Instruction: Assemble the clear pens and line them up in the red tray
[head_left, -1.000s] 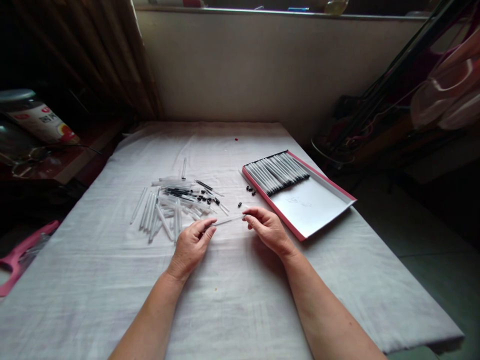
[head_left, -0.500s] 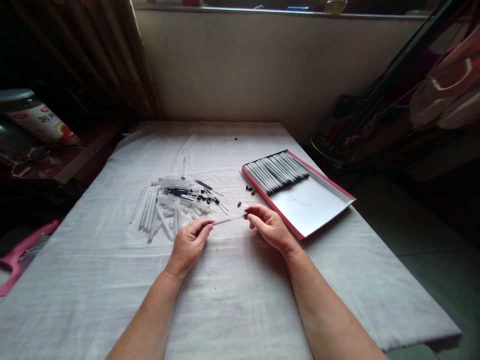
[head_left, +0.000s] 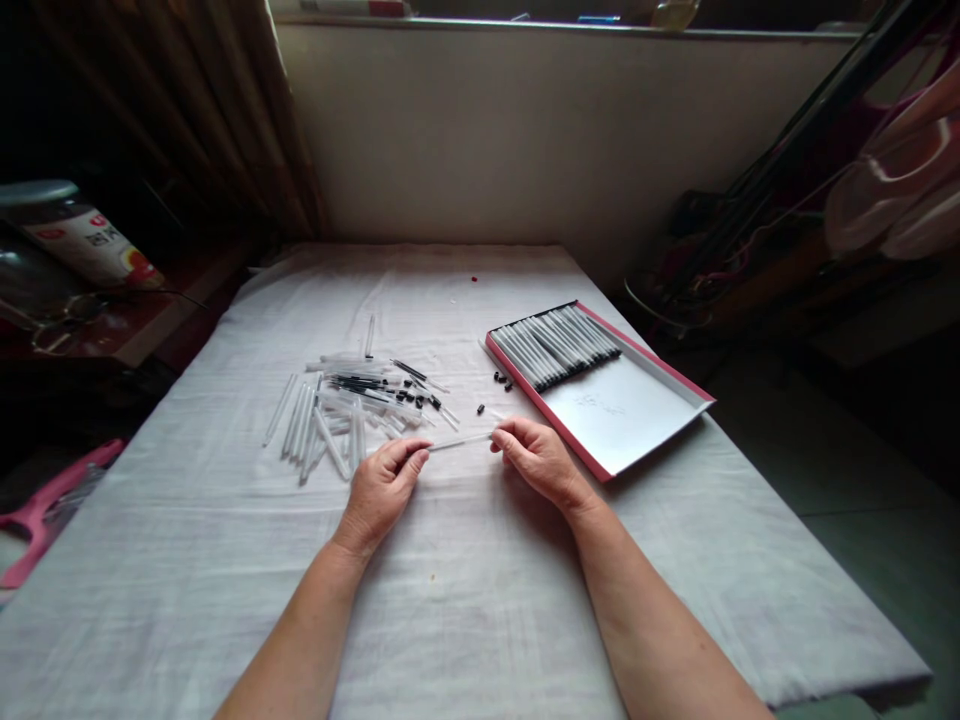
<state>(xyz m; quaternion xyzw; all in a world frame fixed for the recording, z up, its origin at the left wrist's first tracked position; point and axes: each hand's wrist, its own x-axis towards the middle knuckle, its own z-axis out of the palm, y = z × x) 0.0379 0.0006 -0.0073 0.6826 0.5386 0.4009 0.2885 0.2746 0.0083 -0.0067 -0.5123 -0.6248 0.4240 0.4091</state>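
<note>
My left hand (head_left: 382, 487) and my right hand (head_left: 536, 458) hold one clear pen tube (head_left: 459, 442) between them, just above the white cloth. Each hand pinches one end of it with closed fingers. Behind my left hand lies a loose pile of clear pen tubes, black refills and small black caps (head_left: 349, 402). To the right of my right hand is a flat pink-edged box lid (head_left: 637, 412) with a row of finished pens (head_left: 555, 345) at its far end.
The table (head_left: 225, 560) is covered by a white cloth. A few black caps (head_left: 501, 379) lie beside the box lid. A pink object (head_left: 45, 505) sits off the left edge. A jar (head_left: 71, 240) stands on a side surface at left. Dark clutter fills the right.
Both hands stay on the tube in nearly the same place; my right hand's fingers have shifted slightly at its end.
</note>
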